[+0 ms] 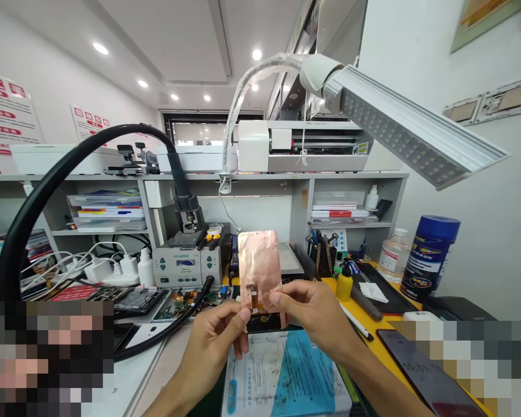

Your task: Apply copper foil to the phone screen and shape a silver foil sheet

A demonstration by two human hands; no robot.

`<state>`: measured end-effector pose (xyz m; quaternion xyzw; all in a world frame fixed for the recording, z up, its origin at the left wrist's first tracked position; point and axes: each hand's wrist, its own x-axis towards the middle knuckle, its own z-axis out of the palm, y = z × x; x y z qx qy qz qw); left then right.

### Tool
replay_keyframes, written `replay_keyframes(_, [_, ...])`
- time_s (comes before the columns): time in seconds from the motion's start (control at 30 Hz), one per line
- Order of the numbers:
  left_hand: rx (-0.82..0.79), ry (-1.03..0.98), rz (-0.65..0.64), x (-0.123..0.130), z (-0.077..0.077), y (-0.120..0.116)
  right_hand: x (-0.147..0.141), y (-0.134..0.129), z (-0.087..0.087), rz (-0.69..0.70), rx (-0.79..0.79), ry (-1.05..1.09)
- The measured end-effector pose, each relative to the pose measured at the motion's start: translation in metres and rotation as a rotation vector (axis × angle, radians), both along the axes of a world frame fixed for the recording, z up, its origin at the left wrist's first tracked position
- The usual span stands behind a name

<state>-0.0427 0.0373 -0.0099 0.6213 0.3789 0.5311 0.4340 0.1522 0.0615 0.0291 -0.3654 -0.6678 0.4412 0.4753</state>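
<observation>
Between my two hands a phone screen (260, 266) stands nearly upright, its copper-foil back facing me. The foil looks creased, and a small flex cable shows near the lower end. My left hand (219, 333) pinches the lower left edge between thumb and fingers. On the lower right edge, my right hand (306, 304) has its thumb against the foil and its fingers behind. The screen's front is hidden from me. Just below lies a blue and white box (282, 376) with a stained top.
A black hose (47, 168) arches on the left near a grey soldering station (186, 266). An LED lamp (408, 127) hangs above right. A blue spray can (429, 258), a yellow bottle (344, 284) and a dark phone (425, 370) are on the right.
</observation>
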Motion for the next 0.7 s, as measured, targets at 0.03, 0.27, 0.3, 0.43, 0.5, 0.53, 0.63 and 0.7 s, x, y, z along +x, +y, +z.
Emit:
replay_keyframes(0.03, [-0.004, 0.007, 0.008, 0.0006, -0.0003, 0.0000, 0.0001, 0.0011, -0.0020, -0.015, 0.008, 0.002])
replay_keyframes(0.27, [0.011, 0.071, 0.028, 0.0007, -0.0016, -0.0016, 0.0033, 0.0071, -0.0043, -0.015, -0.009, 0.034])
replay_keyframes(0.3, [0.003, 0.075, 0.016, 0.0010, -0.0012, -0.0020, 0.0042, 0.0077, -0.0033, -0.017, -0.016, 0.051])
replay_keyframes(0.43, [-0.039, 0.062, -0.027, 0.0052, -0.0012, -0.0017, 0.0060, 0.0094, -0.0022, -0.097, -0.021, 0.114])
replay_keyframes(0.5, [-0.091, -0.071, -0.047, 0.0077, -0.0021, 0.0000, 0.0055, 0.0087, -0.0024, -0.109, -0.023, 0.131])
replay_keyframes(0.53, [-0.142, -0.177, -0.073, 0.0086, -0.0023, 0.0010, 0.0050, 0.0079, -0.0021, -0.088, -0.031, 0.138])
replay_keyframes(0.63, [-0.329, -0.463, -0.189, 0.0096, -0.0017, 0.0028, 0.0038, 0.0051, 0.0006, 0.024, -0.081, 0.175])
replay_keyframes(0.7, [-0.416, -0.519, -0.262, 0.0104, -0.0010, 0.0019, 0.0031, 0.0042, 0.0021, 0.046, -0.103, 0.220])
